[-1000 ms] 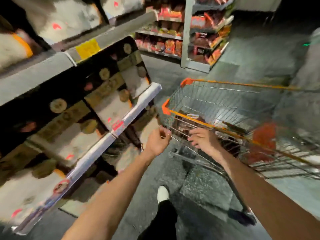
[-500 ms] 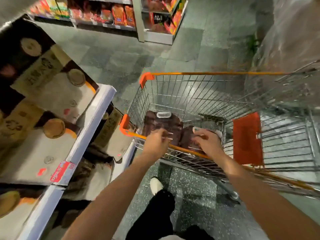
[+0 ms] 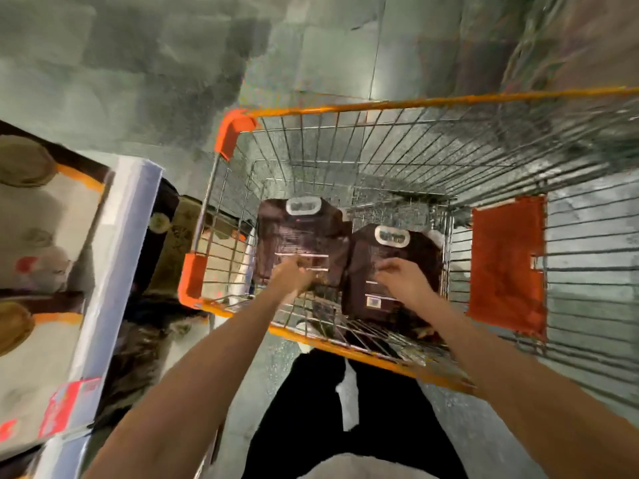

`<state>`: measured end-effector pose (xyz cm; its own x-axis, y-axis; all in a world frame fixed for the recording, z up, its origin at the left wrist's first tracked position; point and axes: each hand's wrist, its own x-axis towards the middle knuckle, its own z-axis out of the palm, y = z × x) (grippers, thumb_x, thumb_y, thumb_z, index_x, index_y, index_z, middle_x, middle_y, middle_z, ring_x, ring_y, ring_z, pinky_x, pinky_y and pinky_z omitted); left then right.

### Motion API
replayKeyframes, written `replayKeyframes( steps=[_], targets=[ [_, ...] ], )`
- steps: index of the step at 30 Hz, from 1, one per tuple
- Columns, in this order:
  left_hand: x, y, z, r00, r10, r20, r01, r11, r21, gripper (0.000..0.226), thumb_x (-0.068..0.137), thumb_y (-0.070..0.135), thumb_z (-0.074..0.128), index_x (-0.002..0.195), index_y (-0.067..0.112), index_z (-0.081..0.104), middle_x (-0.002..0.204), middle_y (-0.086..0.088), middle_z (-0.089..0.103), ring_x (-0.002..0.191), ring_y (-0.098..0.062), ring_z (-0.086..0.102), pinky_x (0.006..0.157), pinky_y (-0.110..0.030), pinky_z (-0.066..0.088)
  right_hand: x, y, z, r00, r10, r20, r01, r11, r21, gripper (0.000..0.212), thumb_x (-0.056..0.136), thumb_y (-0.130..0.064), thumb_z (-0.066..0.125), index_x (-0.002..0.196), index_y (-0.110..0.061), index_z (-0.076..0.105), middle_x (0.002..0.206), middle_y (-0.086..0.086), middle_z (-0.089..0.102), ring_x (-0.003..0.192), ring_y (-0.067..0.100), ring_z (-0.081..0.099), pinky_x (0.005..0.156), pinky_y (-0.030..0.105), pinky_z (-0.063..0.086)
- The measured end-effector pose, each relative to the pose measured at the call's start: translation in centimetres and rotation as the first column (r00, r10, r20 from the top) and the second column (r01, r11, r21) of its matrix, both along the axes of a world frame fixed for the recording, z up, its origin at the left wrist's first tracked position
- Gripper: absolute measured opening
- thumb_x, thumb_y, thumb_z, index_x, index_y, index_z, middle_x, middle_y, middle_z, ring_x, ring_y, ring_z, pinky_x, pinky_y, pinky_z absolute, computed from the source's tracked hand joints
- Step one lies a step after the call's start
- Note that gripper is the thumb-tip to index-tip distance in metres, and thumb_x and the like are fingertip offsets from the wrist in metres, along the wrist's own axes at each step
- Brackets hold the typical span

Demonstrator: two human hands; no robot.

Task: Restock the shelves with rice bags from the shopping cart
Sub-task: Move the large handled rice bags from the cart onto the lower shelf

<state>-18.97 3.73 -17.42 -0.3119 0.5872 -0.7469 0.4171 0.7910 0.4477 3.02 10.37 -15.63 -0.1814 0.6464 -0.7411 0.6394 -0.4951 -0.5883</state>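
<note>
Since both rice bags lie flat on the floor of the shopping cart (image 3: 415,103), side by side and seemingly touching, any lift must start from low in the basket. Left hand (image 3: 294,274) is over the near half of the left bag (image 3: 301,236); blur hides its fingers, so I cannot tell whether it has closed on anything. Right hand (image 3: 403,281) hovers over the right bag (image 3: 363,271), fingers loosely bent, gripping nothing. Judgement: sealed dark pouches, probably dense and heavy, with slick film and loose contents that would sag if pinched at a corner. Best hold looks like the white handle cut-out (image 3: 303,205) at each bag's far end, with the other palm under the base. Shelf edge (image 3: 114,271) stands just beside the cart, to the left.
</note>
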Motion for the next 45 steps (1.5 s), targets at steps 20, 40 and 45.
replayKeyframes(
  steps=[20, 40, 45],
  targets=[
    [-7.2, 3.0, -14.6, 0.927, 0.352, -0.133, -0.375, 0.843, -0.384, 0.115, 0.084, 0.049, 0.071, 0.156, 0.013, -0.012, 0.164, -0.021, -0.004, 0.150, -0.042, 0.003, 0.120, -0.056, 0.014, -10.7, 5.1, -18.0, 0.983, -0.149, 0.105, 0.169, 0.959, -0.225, 0.085, 0.063, -0.057, 0.083, 0.127, -0.007, 0.055, 0.111, 0.004, 0.067, 0.098, 0.016, 0.063, 0.083, 0.027, 0.052],
    [-5.7, 2.2, -14.7, 0.858, 0.441, -0.263, -0.484, 0.866, -0.126, 0.071, 0.098, 0.049, 0.047, 0.154, 0.013, 0.024, 0.154, -0.017, 0.027, 0.141, -0.037, 0.031, 0.115, -0.050, 0.030, -11.6, 3.6, -17.5, 0.964, -0.254, -0.081, 0.203, 0.896, -0.394, 0.079, 0.043, -0.043, 0.094, 0.115, -0.020, 0.068, 0.104, -0.007, 0.074, 0.102, 0.011, 0.068, 0.101, 0.035, 0.049],
    [-6.0, 2.4, -14.1, 0.884, 0.408, -0.227, -0.451, 0.872, -0.191, 0.076, 0.097, 0.054, 0.045, 0.156, 0.015, 0.018, 0.157, -0.013, 0.019, 0.140, -0.036, 0.031, 0.116, -0.051, 0.027, -12.1, 4.6, -17.3, 0.979, -0.202, 0.013, 0.194, 0.920, -0.340, 0.054, 0.065, -0.026, 0.090, 0.109, -0.006, 0.064, 0.097, -0.007, 0.067, 0.094, 0.008, 0.064, 0.082, 0.013, 0.046]
  ],
)
